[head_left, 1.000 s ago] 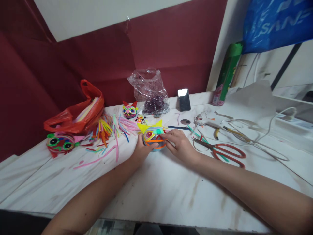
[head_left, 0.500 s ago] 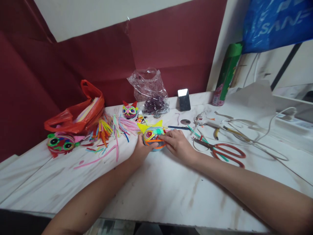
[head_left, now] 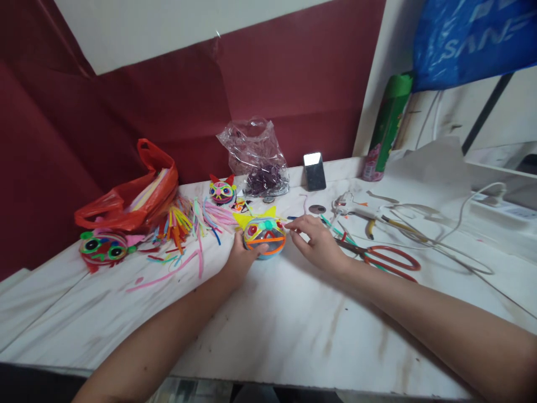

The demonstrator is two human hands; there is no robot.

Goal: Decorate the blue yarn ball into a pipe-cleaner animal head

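A round craft animal head [head_left: 268, 240] with yellow ears, red eyes, a green nose and orange strips stands on the table before me. Wrapped around its left side is my left hand [head_left: 243, 254], thumb across the front. My right hand [head_left: 312, 240] hovers just right of the head, fingers apart and bent, nothing visible between them. Under and beyond that hand lie red-handled scissors [head_left: 390, 258] and green pipe cleaners [head_left: 328, 224]. A white hot glue gun [head_left: 350, 207] rests behind them.
To the left are a finished-looking craft head [head_left: 104, 249], a red plastic bag [head_left: 126, 204] and bundled pipe cleaners [head_left: 178, 224]. Behind stand a smaller craft head [head_left: 222, 191], a clear bag [head_left: 262, 162] and a phone [head_left: 314, 171]. Pliers [head_left: 403, 226] and a white cord [head_left: 457, 224] lie right.
My right hand has drawn back to the right from the head's front, and its fingers have spread. My left hand still holds the head, now uncovered on that side.
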